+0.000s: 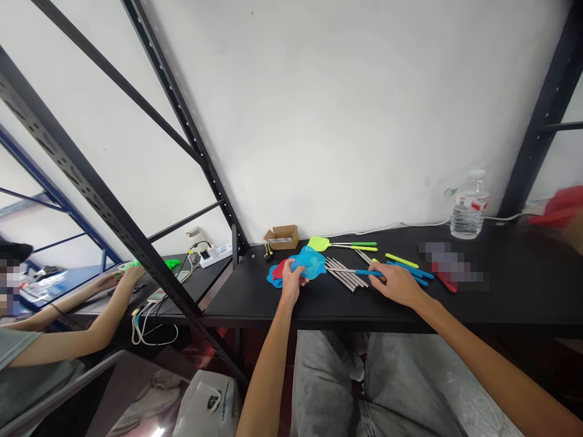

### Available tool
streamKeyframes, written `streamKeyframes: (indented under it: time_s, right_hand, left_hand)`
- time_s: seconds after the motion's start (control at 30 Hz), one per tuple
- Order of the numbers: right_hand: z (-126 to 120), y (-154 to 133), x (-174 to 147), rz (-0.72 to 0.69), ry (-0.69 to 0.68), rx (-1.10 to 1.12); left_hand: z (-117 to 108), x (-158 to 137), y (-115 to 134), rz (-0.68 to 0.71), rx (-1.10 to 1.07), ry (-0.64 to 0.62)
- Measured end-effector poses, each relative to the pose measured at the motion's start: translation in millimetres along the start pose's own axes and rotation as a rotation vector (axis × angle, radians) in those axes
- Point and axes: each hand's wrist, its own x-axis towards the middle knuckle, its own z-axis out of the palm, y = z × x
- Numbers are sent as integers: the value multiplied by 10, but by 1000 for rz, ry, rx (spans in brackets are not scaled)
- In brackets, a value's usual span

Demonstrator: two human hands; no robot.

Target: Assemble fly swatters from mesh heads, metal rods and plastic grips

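Observation:
A blue fly swatter (pixel 308 263) is held between my two hands over the black table. My left hand (pixel 294 280) grips its perforated head. Its blue handle (pixel 368 272) is in the closed fingers of my right hand (pixel 395 283), and a thin metal rod joins the two parts. Beneath the rod lie several loose metal rods (pixel 345 277). Red and blue swatter heads (pixel 275 274) rest just left of my left hand, partly covered by it. Several blue handles (pixel 415 274) and a yellow-green handle (pixel 401 260) lie beyond my right hand. Yellow-green fly swatters (pixel 319 244) lie farther back.
An open cardboard box (pixel 282 237) stands near the wall. At the right are a water bottle (pixel 469 206) and a red handle (pixel 446 281), beside a blurred patch. A black metal post (pixel 113 227) slants across the left, where another person's arms (pixel 107 315) reach over a neighbouring table.

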Motion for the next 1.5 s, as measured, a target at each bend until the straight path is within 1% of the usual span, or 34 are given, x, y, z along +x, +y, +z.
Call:
streamKeyframes:
  time_s: [0.27,0.57,0.63,0.8,0.93,1.07,1.5]
  right_hand:
    - [-27,-24,-4,-1,5,-4]
    - [-11,-5,-6,17,-3,-9]
    - [-15,-13,-4,22,0,-17]
    - [-8,-9,-3,26,1,-35]
    - [9,18,-5,54,53,-51]
    - [4,21,-9,75,102,-51]
    - [-28,3,-9,60,118,-15]
  left_hand:
    - [-17,-23,-6,-13,-43,-59]
    - [-44,-23,-20,-33,16,-130]
    - [-46,-18,-22,-40,25,-125]
    - [-45,-8,-9,-57,17,-64]
    - [-48,-11,8,-94,-46,-67]
    - [-49,-17,14,-90,-86,-68]
    - [-52,-6,2,-78,-128,-61]
